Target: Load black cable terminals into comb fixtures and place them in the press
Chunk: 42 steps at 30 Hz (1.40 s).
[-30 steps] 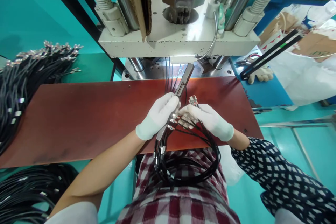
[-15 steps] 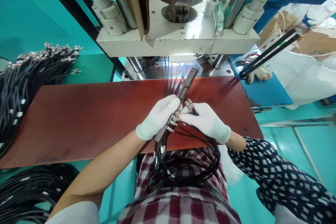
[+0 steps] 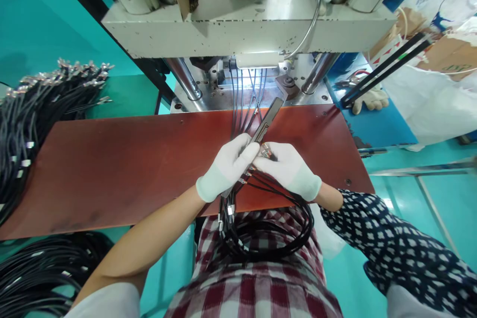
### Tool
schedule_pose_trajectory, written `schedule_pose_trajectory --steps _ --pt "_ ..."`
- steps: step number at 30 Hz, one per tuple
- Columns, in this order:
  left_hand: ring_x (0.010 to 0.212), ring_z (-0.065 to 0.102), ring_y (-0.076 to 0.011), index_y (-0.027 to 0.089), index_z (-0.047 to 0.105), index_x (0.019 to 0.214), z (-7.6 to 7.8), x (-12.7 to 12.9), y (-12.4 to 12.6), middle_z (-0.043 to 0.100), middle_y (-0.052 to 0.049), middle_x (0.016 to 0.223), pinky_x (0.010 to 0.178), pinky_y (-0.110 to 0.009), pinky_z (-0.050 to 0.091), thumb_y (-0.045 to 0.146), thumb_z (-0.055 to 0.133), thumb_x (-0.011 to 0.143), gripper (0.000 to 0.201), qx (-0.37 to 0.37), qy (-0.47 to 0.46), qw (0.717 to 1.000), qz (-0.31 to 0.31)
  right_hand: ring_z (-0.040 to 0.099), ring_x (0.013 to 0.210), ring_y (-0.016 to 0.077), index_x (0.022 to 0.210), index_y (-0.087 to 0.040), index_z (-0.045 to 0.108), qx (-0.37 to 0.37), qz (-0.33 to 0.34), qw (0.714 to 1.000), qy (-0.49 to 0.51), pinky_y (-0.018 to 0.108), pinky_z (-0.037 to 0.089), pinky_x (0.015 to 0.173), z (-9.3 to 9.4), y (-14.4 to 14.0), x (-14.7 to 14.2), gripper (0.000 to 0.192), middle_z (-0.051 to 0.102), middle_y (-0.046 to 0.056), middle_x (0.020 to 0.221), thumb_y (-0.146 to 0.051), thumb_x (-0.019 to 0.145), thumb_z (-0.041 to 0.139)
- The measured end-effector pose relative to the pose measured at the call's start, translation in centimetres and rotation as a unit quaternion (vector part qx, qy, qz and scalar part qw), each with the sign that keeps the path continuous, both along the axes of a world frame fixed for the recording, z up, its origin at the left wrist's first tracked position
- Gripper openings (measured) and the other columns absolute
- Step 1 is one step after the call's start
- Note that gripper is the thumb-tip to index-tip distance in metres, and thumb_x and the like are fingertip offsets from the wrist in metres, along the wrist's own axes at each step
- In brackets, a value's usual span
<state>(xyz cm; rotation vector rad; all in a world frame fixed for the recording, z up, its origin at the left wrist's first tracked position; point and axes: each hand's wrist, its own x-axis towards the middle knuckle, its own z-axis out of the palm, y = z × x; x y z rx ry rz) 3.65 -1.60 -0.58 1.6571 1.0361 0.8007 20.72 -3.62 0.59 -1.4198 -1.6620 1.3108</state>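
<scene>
Where the view starts, nearest the body, a coiled bundle of thin black cables with small metal ferrules (image 3: pixel 268 238) hangs in loops over the red-and-white checked shirt (image 3: pixel 261 293), just below the table edge. Left hand (image 3: pixel 227 166), white knit glove, fingers curled tight around a long flat grey metal bar (image 3: pixel 266 121) together with several cable ends; bar slants up and away to the right over the table. Right hand (image 3: pixel 288 169), also gloved, touching the left, thumb and forefinger pinching one silver cable terminal (image 3: pixel 265 149) right beside the bar. Both hands sit above the reddish-brown board tabletop (image 3: pixel 112 169). Left side: big heap of black terminated cables (image 3: pixel 40 104). Behind the board: off-white press platen (image 3: pixel 246 30) with steel columns, thin blue-grey wires (image 3: pixel 242 89) running down under it. Far right: spare white glove (image 3: pixel 367 102) on a blue surface.
</scene>
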Motion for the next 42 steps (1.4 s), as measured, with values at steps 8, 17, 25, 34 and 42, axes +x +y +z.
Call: schedule_pose_trajectory --steps 8,17,25,34,42 --pt "0.062 0.036 -0.0096 0.016 0.046 0.078 1.1 0.1 -0.2 0.04 0.003 0.068 0.058 -0.025 0.032 0.05 0.043 0.098 0.04 -0.112 -0.056 0.992 -0.026 0.056 0.078 0.0128 0.09 -0.017 0.061 -0.056 -0.075 0.994 0.052 0.026 0.045 0.073 0.6 -1.2 1.2 0.016 0.063 -0.002 0.082 -0.03 0.082 0.064" --pt "0.061 0.039 -0.0086 0.015 0.048 0.08 0.3 -0.2 0.0 0.045 0.003 0.07 0.055 -0.023 0.033 0.051 0.044 0.098 0.04 -0.124 -0.102 0.985 -0.059 0.052 0.071 0.0124 0.075 -0.015 0.061 -0.05 -0.071 0.993 0.083 0.027 0.042 0.069 0.6 -1.1 1.9 0.027 0.06 0.001 0.073 -0.039 0.087 0.06" --pt "0.065 0.044 -0.0111 0.016 0.047 0.08 0.0 -0.5 0.2 0.051 0.0 0.072 0.06 -0.025 0.037 0.051 0.041 0.099 0.041 -0.133 -0.102 0.981 -0.102 0.046 0.062 0.0105 0.063 -0.015 0.056 -0.026 -0.037 0.997 0.066 0.026 0.036 0.062 1.1 -0.3 1.0 0.031 0.054 -0.002 0.063 -0.038 0.083 0.064" --pt "0.065 0.034 -0.011 0.018 0.039 0.074 0.2 -0.2 -0.1 0.036 0.004 0.069 0.062 -0.026 0.031 0.049 0.041 0.098 0.039 -0.022 0.045 0.996 -0.079 0.042 0.059 0.0098 0.061 -0.017 0.052 -0.017 -0.025 1.0 0.003 0.025 0.034 0.058 0.9 -0.3 1.0 0.031 0.051 -0.003 0.059 -0.036 0.083 0.061" --pt "0.065 0.037 -0.0105 0.017 0.043 0.078 0.5 -0.2 -0.2 0.04 0.003 0.07 0.06 -0.024 0.034 0.052 0.041 0.098 0.04 -0.097 -0.029 0.992 -0.075 0.057 0.075 0.0132 0.091 -0.017 0.063 -0.018 -0.127 0.989 0.067 0.026 0.046 0.069 0.4 -1.4 1.5 0.019 0.066 0.001 0.083 -0.034 0.083 0.062"
